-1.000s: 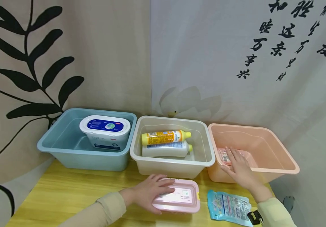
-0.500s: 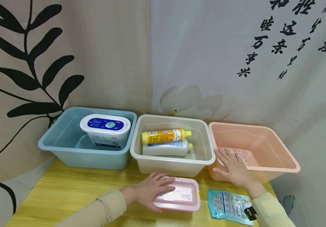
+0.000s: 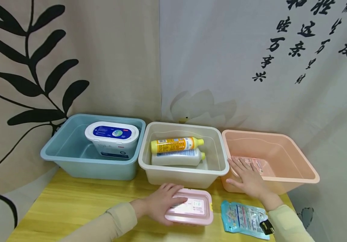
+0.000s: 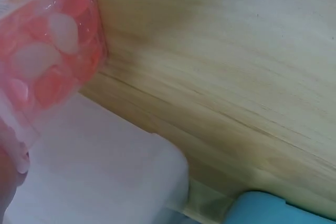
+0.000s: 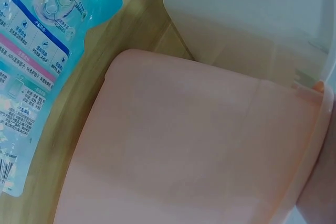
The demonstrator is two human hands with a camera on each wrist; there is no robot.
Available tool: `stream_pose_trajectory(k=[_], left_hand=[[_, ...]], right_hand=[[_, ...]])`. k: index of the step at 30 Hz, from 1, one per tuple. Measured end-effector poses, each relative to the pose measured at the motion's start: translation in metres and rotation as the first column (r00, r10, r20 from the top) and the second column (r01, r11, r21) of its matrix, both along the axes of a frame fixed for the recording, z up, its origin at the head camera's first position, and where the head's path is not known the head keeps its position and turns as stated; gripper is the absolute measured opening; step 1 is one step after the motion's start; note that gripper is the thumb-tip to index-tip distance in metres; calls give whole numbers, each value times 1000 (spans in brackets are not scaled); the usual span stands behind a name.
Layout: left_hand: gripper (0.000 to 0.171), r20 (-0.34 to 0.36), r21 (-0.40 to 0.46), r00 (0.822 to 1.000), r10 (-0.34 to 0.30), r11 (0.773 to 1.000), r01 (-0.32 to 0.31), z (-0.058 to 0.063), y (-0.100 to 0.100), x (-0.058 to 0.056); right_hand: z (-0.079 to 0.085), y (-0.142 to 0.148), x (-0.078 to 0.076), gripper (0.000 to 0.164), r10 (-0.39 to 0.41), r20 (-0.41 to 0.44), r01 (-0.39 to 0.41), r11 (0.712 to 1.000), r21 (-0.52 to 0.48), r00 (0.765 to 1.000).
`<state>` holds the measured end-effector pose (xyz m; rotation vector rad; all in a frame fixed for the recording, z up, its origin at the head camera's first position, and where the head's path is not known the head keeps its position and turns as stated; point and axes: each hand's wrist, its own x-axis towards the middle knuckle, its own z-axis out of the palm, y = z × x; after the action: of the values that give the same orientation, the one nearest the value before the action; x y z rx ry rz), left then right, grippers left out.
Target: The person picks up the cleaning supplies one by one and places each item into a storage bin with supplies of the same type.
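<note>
My left hand [image 3: 162, 205] spans the left end of a pink-lidded box of pods [image 3: 192, 208] on the table, thumb along the near side and fingertips at the far edge, one finger across the lid. Red and white pods show through the box's clear wall [image 4: 52, 45] in the left wrist view. My right hand [image 3: 249, 178] rests over the front left rim of the peach bin [image 3: 300, 158], fingers straight and spread. A package with pink and red print [image 3: 259, 165] lies inside that bin, partly hidden by the hand. Nothing shows in the right hand's fingers.
A blue pouch [image 3: 243, 218] lies before the peach bin. The cream bin [image 3: 179, 174] holds a yellow bottle [image 3: 173, 145] and a white bottle [image 3: 176, 158]. A white tub [image 3: 113, 141] stands in the blue bin [image 3: 61, 148]. A printed curtain [image 3: 125, 67] hangs behind.
My right hand has drawn back slightly from inside the peach bin to its front rim. The left hand's fingers have shifted toward the far edge of the box, which has barely moved.
</note>
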<state>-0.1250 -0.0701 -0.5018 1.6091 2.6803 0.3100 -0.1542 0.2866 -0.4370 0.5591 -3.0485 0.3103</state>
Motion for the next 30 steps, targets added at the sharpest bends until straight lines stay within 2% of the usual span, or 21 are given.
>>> stream_pose_trajectory(k=[5,10,20,30], left_hand=[[80,-64,2,997,-41,999,41,0,-5,2],[82,-108,31,993,-58,998,61,13,-10,7],[80,-118,17,992,-36,999,39,59,-28,8],[78,-70,35,997,13,999,-11,107,-58,7]], right_hand=[[-1,-2,0,75,10,-17,-10,1000,3,1000],[2,-2,2,75,7,-28,-6,1000,8,1000],[-1,0,2,76,-9,-7,9,1000,6,1000],[-1,1,1,77,-1,-11,1,1000,11,1000]])
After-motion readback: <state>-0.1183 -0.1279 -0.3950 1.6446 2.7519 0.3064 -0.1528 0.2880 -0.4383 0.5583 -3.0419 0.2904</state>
